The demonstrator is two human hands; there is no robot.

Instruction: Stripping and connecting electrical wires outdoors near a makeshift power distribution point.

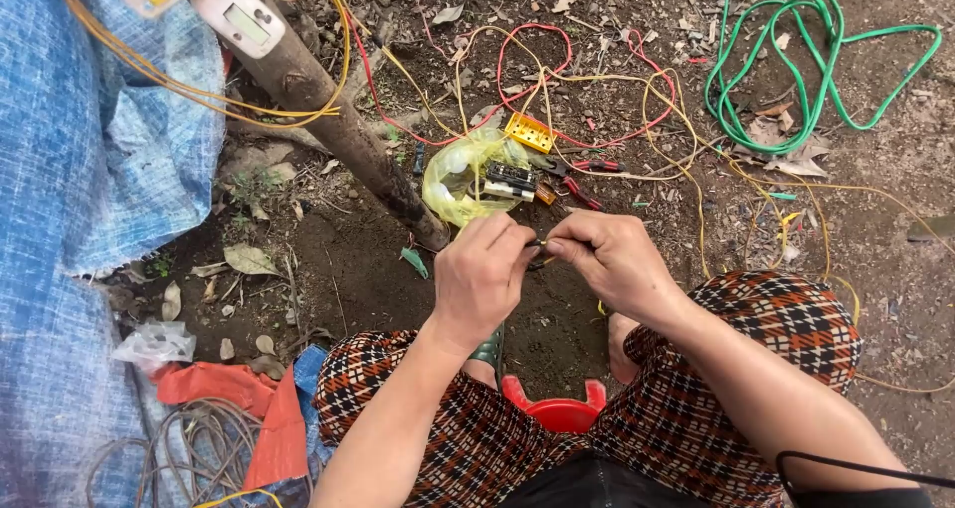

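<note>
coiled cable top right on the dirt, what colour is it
Green, seen clearly in the head view: the coiled cable lies looped on the bare dirt.

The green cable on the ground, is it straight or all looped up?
Looped up: the green cable lies in several curling loops on the dirt.

Both hands meet at frame centre, left hand [479, 274] left of right hand [612, 259], thin wire end [537, 242] between them. Yellow plastic bag [460, 175] on soil just above hands. Coiled green cable [796, 60] upper right. Blue woven tarp [80, 170] along left edge. Brown wooden post [328, 110] upper left, between tarp and bag.
</note>
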